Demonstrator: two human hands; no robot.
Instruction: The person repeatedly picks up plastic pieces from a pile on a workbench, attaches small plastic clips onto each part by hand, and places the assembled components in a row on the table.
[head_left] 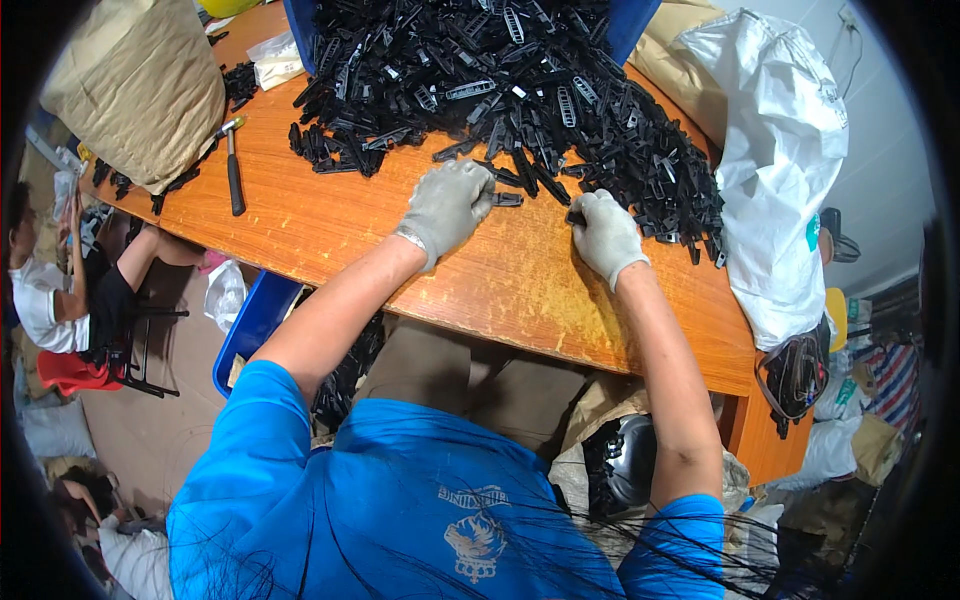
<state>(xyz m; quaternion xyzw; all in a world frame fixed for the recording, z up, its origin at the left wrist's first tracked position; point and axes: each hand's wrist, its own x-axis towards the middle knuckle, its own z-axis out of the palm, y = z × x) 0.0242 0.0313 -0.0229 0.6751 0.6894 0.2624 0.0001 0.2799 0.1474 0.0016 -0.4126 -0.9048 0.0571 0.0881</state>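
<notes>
workshop: black parts [560, 100] heaped on wooden table [330, 225], hammer [235, 172], bulky sacks [140, 90]

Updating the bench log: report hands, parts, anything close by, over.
Gray-gloved left hand touching small black plastic part. Gray-gloved right hand pinching small dark piece. Black plastic-parts heap just beyond both.

The left glove [447, 208] and right glove [609, 234] are grey; the parts [460, 90] black; the table [310, 205] orange-brown; the wearer's shirt [400, 510] blue; the bag [890, 378] striped red, white and blue.
</notes>
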